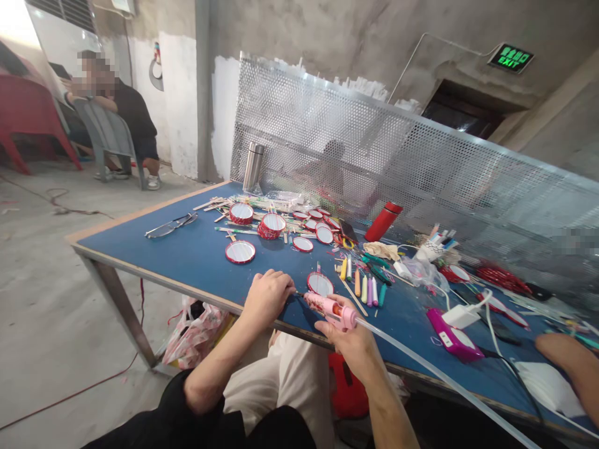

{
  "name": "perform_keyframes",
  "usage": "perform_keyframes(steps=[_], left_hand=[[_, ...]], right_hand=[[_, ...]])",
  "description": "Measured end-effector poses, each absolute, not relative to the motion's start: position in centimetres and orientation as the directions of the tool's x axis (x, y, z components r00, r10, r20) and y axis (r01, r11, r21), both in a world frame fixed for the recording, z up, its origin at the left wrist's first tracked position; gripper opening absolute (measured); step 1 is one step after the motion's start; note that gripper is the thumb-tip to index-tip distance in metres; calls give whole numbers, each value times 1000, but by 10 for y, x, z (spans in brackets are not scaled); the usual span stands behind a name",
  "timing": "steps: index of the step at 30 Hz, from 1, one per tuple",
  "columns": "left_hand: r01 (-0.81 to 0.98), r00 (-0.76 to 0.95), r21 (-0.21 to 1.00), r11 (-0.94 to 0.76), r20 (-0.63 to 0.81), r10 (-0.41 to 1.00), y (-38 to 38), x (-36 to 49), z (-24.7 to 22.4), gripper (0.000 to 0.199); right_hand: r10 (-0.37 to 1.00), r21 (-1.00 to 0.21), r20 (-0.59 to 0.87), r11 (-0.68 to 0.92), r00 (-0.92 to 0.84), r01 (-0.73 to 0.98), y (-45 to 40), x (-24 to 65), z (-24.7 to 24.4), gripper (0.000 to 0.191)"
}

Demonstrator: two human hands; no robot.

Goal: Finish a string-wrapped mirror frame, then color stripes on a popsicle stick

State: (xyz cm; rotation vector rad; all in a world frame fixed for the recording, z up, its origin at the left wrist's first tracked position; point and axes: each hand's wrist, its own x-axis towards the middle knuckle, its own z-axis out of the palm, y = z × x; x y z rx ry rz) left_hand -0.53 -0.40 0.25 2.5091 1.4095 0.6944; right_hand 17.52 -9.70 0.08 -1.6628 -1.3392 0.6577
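My right hand [353,343] grips a pink hot glue gun [339,313], and a long translucent glue stick [430,358] trails from its back toward the lower right. The nozzle points left at the fingertips of my left hand [267,298], which is closed at the table's front edge. Whatever small piece those fingers pinch is too hidden to name. Just beyond the gun lies a round red-rimmed disc [321,284] with a pale, shiny face. Another such disc [240,251] lies farther left, beyond my left hand.
On the blue table [187,255] are stacked red-rimmed discs [271,226], wooden sticks, glasses [171,226], coloured sticks [365,288], a red bottle [384,221], a steel flask [253,167] and a purple power strip [452,337]. Perforated metal panels stand behind. Another person's arm [568,368] rests at right.
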Motion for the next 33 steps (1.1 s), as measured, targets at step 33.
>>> perform_keyframes(steps=[33], left_hand=[[756,430,391,-524,306,849,-5,-5,1,18]], right_hand=[[960,-882,97,-40,264,469,-96,177,-3,53]])
